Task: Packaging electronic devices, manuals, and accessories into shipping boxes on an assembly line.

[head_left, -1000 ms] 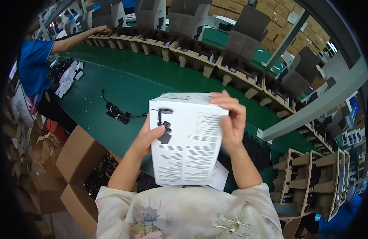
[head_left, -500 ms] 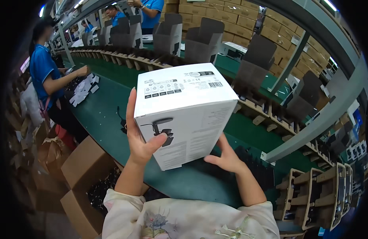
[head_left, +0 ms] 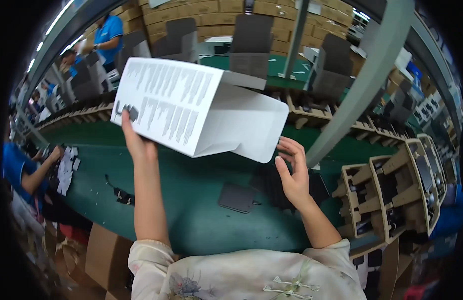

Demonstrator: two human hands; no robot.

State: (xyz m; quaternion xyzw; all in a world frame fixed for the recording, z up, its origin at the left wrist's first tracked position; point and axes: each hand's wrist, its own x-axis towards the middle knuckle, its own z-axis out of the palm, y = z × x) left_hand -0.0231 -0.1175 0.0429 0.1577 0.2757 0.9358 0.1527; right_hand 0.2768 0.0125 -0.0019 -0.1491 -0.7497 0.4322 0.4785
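Note:
A white cardboard product box (head_left: 164, 107) lies tilted in the air over the green table (head_left: 201, 220), printed with text and a picture of a device. Its right end is open, with a long flap (head_left: 251, 122) standing out. My left hand (head_left: 140, 150) holds the box at its lower left, the thumb on the printed face and the other fingers mostly hidden. Just beside the flap's tip is my right hand (head_left: 294, 177), open, fingers apart and slightly bent. Below the box, a flat black pouch (head_left: 237, 197) rests on the table, next to a dark pile (head_left: 281, 187).
Moulded pulp trays (head_left: 386, 195) with black parts stand at the right. A grey metal post (head_left: 361, 80) rises beyond my right hand. Upright open boxes (head_left: 249, 47) line the far side. A co-worker's arm (head_left: 39, 172) reaches in at left, by white papers (head_left: 66, 170).
The box has tipped over and moved left, its open end now facing right with the flap out. My right hand has let go of it. The view has turned to the right.

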